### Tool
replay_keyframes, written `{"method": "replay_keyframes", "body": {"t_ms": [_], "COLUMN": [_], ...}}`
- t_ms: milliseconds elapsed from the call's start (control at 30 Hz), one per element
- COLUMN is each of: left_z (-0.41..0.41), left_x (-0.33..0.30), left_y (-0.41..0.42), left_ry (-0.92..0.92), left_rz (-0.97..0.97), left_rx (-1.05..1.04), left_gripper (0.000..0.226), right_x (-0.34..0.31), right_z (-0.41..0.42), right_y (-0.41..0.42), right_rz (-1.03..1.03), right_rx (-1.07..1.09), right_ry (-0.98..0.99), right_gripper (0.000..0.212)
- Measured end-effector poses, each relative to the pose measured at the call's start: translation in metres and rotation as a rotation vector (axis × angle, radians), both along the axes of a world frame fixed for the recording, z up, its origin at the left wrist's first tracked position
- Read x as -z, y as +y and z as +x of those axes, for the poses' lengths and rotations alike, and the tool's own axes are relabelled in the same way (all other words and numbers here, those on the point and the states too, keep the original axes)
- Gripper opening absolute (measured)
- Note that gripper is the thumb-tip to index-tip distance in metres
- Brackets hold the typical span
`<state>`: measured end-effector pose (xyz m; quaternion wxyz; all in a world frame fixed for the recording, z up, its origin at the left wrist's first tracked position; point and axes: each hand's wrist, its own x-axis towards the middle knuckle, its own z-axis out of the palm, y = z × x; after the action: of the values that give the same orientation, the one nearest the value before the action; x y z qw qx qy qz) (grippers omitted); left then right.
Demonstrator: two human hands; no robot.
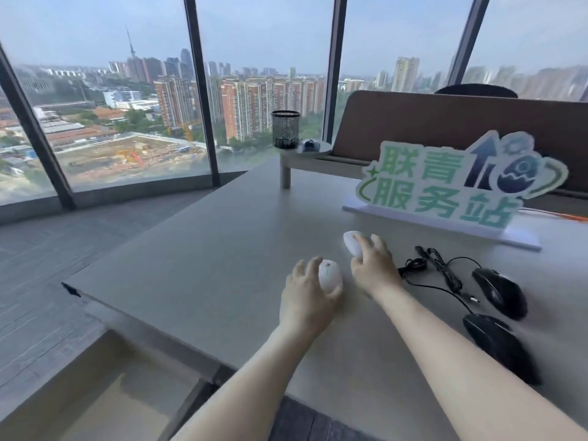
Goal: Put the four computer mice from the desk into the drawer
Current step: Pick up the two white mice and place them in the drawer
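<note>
Two white mice lie on the grey desk [206, 256]. My left hand [307, 294] wraps around the nearer white mouse [329, 275]. My right hand [374, 265] covers the farther white mouse [351, 243], fingers curled over it. Two black wired mice sit to the right: one [499, 292] farther, one [499, 345] nearer, their cables [445, 272] tangled between them and my right hand. The open drawer [127, 402] shows below the desk's near-left edge; its inside looks bare.
A green and white lettered sign [445, 189] stands behind the mice. A small raised shelf [305, 157] holds a black mesh pen cup [285, 128] and a small dark object. A brown partition [445, 122] runs at the back right. Large windows lie to the left.
</note>
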<state>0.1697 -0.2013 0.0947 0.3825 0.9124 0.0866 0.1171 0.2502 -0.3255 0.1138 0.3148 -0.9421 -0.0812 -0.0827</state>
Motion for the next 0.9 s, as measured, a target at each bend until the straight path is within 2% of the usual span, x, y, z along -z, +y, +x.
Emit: {"method": "replay_keyframes", "body": {"t_ms": [100,200,300,400,533,700,800,900], "left_z": [0.029,0.04,0.044,0.039,0.007,-0.072,-0.129,-0.176], "left_x": [0.016,0.023,0.025,0.019,0.001,-0.006,0.005,0.038], "left_y": [-0.013,-0.015,-0.011,0.002,0.043,0.137,0.196,0.249], "left_ry": [0.078,0.009,-0.027,-0.045,-0.194,-0.386,-0.339,-0.13], "left_rz": [0.192,0.28,0.24,0.109,-0.077,-0.16,-0.153,-0.157], "left_rx": [0.0,-0.025,-0.038,-0.066,-0.18,-0.441,-0.622,-0.75], "left_gripper": [0.07,0.052,0.04,0.052,0.054,0.053,0.052,0.057], "right_x": [0.009,0.018,0.027,0.03,0.017,-0.022,-0.032,-0.018], "right_z": [0.039,0.072,0.092,0.089,0.049,-0.055,-0.123,-0.181], "right_y": [-0.004,-0.003,0.001,0.006,0.029,0.098,0.152,0.206], "right_rz": [-0.149,-0.27,-0.337,-0.325,-0.076,0.165,0.265,0.304], "right_rx": [-0.032,-0.054,-0.049,0.002,-0.042,-0.306,-0.491,-0.664], "right_ry": [0.105,0.154,0.144,0.068,-0.024,-0.127,-0.128,-0.056], "right_gripper": [0.057,0.056,0.052,0.043,0.045,0.062,0.062,0.058]}}
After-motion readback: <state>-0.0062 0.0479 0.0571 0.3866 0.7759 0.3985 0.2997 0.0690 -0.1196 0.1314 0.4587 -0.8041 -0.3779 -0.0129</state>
